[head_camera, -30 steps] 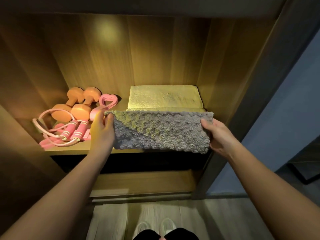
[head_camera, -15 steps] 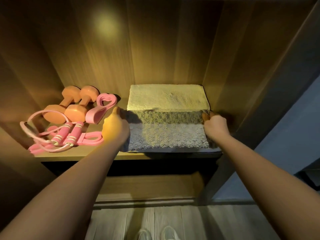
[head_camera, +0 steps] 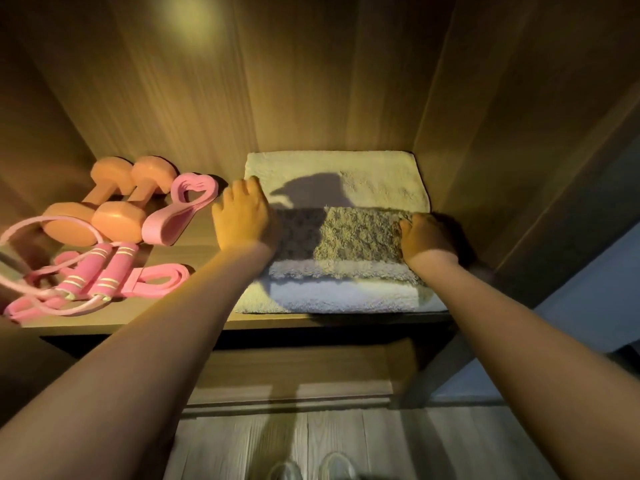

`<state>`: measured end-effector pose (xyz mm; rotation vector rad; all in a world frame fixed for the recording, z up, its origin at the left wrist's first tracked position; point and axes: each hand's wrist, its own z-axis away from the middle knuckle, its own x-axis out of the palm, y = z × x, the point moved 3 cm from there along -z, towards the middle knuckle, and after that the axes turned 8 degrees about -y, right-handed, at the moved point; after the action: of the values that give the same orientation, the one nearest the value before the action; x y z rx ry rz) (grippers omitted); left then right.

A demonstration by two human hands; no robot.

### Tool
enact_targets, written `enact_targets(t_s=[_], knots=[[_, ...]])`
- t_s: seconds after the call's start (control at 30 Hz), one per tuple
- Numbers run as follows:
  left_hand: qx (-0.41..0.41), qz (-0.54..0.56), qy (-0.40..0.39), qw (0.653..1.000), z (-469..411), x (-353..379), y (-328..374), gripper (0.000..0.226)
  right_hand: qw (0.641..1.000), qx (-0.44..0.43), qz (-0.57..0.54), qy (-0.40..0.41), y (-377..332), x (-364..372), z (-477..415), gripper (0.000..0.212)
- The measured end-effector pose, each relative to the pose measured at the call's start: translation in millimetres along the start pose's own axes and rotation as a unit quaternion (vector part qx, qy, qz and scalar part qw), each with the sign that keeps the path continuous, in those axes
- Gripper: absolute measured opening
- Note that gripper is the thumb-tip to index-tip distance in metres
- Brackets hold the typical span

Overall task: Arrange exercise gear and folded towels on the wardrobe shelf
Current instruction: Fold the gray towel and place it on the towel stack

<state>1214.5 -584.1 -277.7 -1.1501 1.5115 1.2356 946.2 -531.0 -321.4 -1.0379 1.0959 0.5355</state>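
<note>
A folded grey towel [head_camera: 356, 237] lies on top of a folded cream towel [head_camera: 374, 174] on the right half of the wardrobe shelf [head_camera: 138, 318]. My left hand [head_camera: 244, 220] rests flat on the grey towel's left edge, fingers stretched forward onto the cream towel. At the grey towel's right edge my right hand [head_camera: 427, 239] has its fingers curled on the fabric. On the shelf's left half sit two orange dumbbells [head_camera: 110, 202], a pink heart-shaped band [head_camera: 183, 211], a pink jump rope [head_camera: 93, 268] and a flat pink band [head_camera: 157, 278].
The wardrobe's right side wall [head_camera: 485, 150] stands close beside my right hand. A lower shelf [head_camera: 294, 368] sits under the main one. Wooden floor and my shoes [head_camera: 311, 467] show at the bottom.
The grey towel, first held in front of the shelf, has gone down onto the cream towel and further back. My left hand has flattened out; the camera has moved closer.
</note>
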Motion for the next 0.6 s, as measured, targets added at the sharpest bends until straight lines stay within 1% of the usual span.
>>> enact_targets(t_s=[0.07, 0.1, 0.13, 0.17, 0.23, 0.33, 0.47, 0.53, 0.6], knots=[[0.112, -0.051, -0.057, 0.991, 13, 7, 43, 0.06, 1.0, 0.026, -0.013, 0.009, 2, -1, -2, 0.037], [0.173, -0.078, -0.092, 0.978, 24, 17, 63, 0.064, 0.999, 0.043, -0.025, 0.011, 3, -2, -2, 0.036], [0.217, -0.083, -0.133, 0.964, 35, 27, 79, 0.065, 0.999, 0.046, -0.022, 0.011, 4, -2, -2, 0.035], [0.238, -0.071, -0.171, 0.954, 43, 35, 87, 0.066, 0.999, 0.036, -0.009, 0.009, 3, -2, -1, 0.035], [0.243, -0.061, -0.207, 0.946, 47, 47, 84, 0.069, 1.0, 0.01, 0.017, 0.008, 0, -3, 2, 0.038], [0.228, -0.079, -0.211, 0.947, 40, 48, 55, 0.074, 1.0, 0.004, 0.01, -0.001, 1, -3, 1, 0.039], [0.149, -0.07, -0.212, 0.963, 29, 41, -1, 0.081, 1.0, 0.011, -0.005, -0.013, -1, -3, 2, 0.038], [0.112, -0.063, -0.211, 0.969, 28, 39, -17, 0.081, 1.0, 0.02, 0.0, -0.015, -5, -4, 4, 0.038], [0.102, -0.071, -0.207, 0.971, 28, 41, -19, 0.081, 0.998, 0.032, 0.046, -0.009, -13, -12, 8, 0.037]])
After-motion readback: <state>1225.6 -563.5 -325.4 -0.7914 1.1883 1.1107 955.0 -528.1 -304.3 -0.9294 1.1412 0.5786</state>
